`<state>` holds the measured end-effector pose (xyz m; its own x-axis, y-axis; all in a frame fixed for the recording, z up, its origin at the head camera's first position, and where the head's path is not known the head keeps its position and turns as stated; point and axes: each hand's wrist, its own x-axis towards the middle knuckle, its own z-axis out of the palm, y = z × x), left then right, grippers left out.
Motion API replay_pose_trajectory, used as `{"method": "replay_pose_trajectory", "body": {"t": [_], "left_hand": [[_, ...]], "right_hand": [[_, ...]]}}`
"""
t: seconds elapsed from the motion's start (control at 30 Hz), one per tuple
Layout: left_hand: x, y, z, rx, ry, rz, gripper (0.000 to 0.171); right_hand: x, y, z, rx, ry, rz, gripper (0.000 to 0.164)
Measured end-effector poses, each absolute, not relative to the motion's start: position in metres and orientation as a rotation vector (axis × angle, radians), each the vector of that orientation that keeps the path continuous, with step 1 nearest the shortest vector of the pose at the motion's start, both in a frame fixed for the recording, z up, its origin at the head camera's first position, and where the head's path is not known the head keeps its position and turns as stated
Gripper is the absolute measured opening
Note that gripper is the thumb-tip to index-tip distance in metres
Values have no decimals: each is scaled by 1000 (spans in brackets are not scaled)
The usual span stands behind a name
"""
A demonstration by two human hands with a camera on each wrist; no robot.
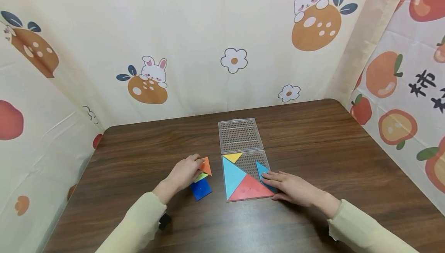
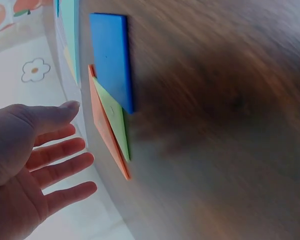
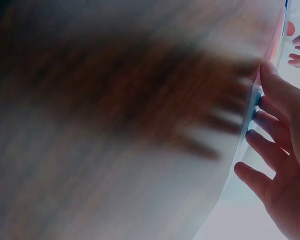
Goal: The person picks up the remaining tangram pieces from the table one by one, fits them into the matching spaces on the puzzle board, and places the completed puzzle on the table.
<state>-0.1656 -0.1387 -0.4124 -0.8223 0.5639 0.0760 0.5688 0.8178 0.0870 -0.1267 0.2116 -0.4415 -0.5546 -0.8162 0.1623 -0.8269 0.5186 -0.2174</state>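
A set of flat tangram pieces lies around a hinged clear plastic case. Its lower half (image 1: 247, 163) holds a yellow triangle (image 1: 232, 157), a large light-blue triangle (image 1: 232, 176) and a large red triangle (image 1: 251, 189). On the case's right side my right hand (image 1: 295, 189) rests its extended fingertips on a blue parallelogram (image 1: 261, 169), partly covering it. My left hand (image 1: 184, 172) is over the loose pieces with fingers relaxed and nothing held. These are an orange piece (image 1: 206, 166), a light-green triangle (image 2: 112, 112) overlapping it and a dark-blue square (image 1: 201, 189).
The gridded case lid (image 1: 240, 135) lies folded back behind the lower half. A small black object (image 1: 165, 221) shows beside the left sleeve. Printed fabric (image 1: 194, 21) hangs behind the brown wooden table (image 1: 313, 137) and along both sides.
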Motion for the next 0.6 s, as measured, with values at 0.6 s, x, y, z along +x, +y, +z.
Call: {"method": "replay_pose_trajectory", "body": {"t": [0.6], "left_hand": [[-152, -152, -417, -895, -3019, -237, 31]], "right_hand": [[-126, 207, -439, 1374, -2839, 468, 46]]}}
